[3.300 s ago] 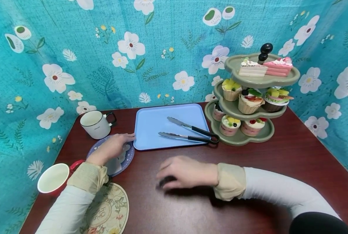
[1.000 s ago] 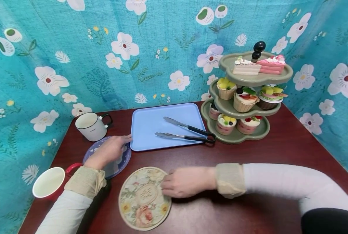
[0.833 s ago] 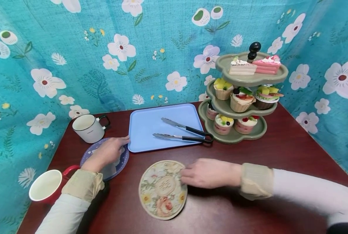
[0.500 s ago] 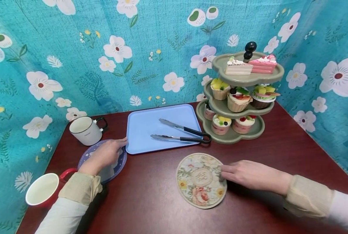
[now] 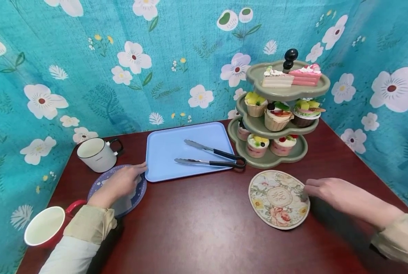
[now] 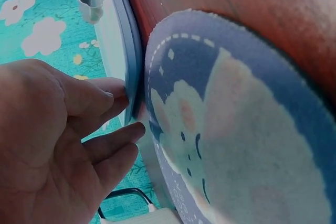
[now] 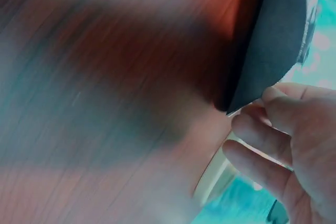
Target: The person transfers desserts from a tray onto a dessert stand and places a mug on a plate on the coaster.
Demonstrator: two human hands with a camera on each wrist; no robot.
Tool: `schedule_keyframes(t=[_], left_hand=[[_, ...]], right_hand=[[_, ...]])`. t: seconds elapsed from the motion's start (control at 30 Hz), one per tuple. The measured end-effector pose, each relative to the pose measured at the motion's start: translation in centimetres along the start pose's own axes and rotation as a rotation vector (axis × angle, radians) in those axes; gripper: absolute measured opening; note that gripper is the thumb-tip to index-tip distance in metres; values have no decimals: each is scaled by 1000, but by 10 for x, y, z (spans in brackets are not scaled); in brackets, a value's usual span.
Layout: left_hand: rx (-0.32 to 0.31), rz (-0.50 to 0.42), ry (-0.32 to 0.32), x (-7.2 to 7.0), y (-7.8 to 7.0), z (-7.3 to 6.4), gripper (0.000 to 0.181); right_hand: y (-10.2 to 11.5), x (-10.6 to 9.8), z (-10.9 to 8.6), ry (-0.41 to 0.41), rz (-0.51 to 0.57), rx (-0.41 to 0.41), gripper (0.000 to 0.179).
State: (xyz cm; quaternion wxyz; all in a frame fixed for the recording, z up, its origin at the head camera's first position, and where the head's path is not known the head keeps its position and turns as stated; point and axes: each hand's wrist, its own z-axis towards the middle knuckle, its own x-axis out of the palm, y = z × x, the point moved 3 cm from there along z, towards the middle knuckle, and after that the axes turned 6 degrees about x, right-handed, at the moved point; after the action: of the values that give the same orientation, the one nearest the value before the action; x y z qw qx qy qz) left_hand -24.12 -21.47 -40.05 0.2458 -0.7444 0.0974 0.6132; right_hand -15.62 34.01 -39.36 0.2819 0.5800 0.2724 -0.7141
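My right hand (image 5: 341, 196) pinches the right edge of a round floral mat (image 5: 279, 198). In the right wrist view the mat's dark underside (image 7: 273, 40) shows, its edge tilted up off the table between thumb and fingers (image 7: 262, 129). My left hand (image 5: 119, 184) reaches across a round purple mat (image 5: 140, 190) with a cartoon print, partly covering it. Its fingertips touch the left edge of a light blue tray (image 5: 162, 148). In the left wrist view those fingers (image 6: 107, 90) are loosely extended at the tray's rim, beside the purple mat (image 6: 252, 119).
Black-handled tongs (image 5: 221, 164) lie spread on the tray. A white mug (image 5: 99, 158) stands at back left, a red mug (image 5: 54, 238) nearer me. At back right, a green three-tier stand (image 5: 276, 131) bears several cupcakes and cake slices, close behind the floral mat.
My right hand has carried the floral mat from under my left forearm across to the right, near the tiered stand. My left hand stays at the tray edge. The head view has shifted slightly.
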Motion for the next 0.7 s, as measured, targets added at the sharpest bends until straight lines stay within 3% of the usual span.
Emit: schedule_keyframes(t=[0.13, 0.33, 0.53, 0.7], left_hand=[[-15, -5, 21, 0, 0, 0, 50], [6, -1, 6, 0, -3, 2, 50], [-7, -22, -2, 1, 2, -2, 51], [-4, -19, -1, 1, 2, -1, 51]], right_hand=[[-15, 2, -15, 18, 27, 47, 48], [-36, 5, -37, -3, 24, 40, 50], [-54, 4, -48, -20, -17, 77, 48], [-67, 4, -58, 15, -45, 125, 44]])
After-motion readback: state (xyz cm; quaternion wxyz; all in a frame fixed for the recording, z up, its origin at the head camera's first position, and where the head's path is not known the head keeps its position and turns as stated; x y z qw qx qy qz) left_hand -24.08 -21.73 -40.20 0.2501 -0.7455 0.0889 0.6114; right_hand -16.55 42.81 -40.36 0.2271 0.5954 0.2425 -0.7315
